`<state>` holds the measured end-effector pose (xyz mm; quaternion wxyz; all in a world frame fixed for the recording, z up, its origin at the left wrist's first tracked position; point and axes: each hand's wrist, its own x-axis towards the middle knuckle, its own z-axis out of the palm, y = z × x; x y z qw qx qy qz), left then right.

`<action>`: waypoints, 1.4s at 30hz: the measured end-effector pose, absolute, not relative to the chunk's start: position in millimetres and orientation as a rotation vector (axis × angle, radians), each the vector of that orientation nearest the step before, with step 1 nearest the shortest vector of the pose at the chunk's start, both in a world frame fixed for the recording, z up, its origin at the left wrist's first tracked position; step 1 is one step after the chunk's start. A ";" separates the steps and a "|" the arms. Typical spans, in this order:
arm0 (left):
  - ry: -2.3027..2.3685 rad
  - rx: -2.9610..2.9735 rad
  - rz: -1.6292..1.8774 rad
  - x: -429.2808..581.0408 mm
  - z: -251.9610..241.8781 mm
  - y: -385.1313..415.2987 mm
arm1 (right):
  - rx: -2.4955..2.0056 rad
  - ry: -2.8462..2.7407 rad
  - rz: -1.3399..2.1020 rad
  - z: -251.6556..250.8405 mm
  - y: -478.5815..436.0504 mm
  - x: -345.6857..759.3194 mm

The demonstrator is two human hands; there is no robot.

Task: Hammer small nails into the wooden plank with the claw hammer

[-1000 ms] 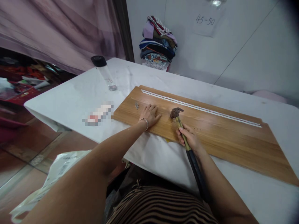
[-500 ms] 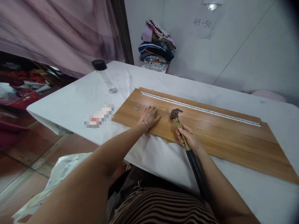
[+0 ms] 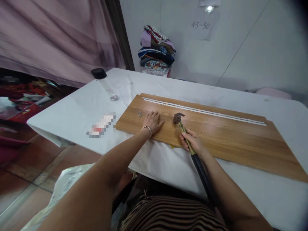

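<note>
A brown wooden board [image 3: 235, 144] lies flat across the table. My left hand [image 3: 153, 123] rests on its left part, palm down with the fingers spread, a bracelet at the wrist. Beyond those fingertips is a small pile of nails [image 3: 139, 114]. My right hand [image 3: 192, 141] grips a claw hammer [image 3: 198, 170] by the upper handle, below its rusty head. The head is over the board between my hands; whether it touches anything there is hidden. A row of several small dark dots [image 3: 198, 132] runs to the right of the hammer head.
Two thin, pale marked strips [image 3: 204, 111] lie along the board's far edge. A clear bottle with a black lid [image 3: 106, 85] stands on the white-covered table [image 3: 72, 106], near a blurred-out item [image 3: 102, 125]. Folded clothes [image 3: 157, 49] are stacked by the wall. A plastic bag [image 3: 64, 183] is low at left.
The view has shifted slightly, so the bottle, clothes and board appear a little further left and mostly lower. Both hands and the hammer keep nearly the same places on the board.
</note>
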<state>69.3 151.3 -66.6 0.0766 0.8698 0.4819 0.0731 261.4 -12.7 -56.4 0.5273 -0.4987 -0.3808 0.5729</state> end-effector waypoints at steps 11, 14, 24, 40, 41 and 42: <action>1.451 2.609 0.231 67.9 -69.2 152.5 | -1.196 -0.928 1.380 -57.6 -11.8 261.5; 1.447 2.616 0.229 67.7 -69.7 152.6 | -1.189 -0.937 1.385 -57.1 -11.9 261.1; 1.433 2.638 0.252 67.8 -66.2 151.4 | -1.181 -0.895 1.376 -55.9 -11.2 259.5; 1.428 2.628 0.274 67.3 -67.9 151.5 | -1.196 -0.918 1.374 -59.6 -10.8 261.5; 1.429 2.624 0.272 67.4 -67.8 151.4 | -1.199 -0.920 1.377 -59.8 -10.8 261.5; 1.432 2.619 0.269 67.4 -67.7 151.4 | -1.201 -0.921 1.378 -59.8 -10.8 261.5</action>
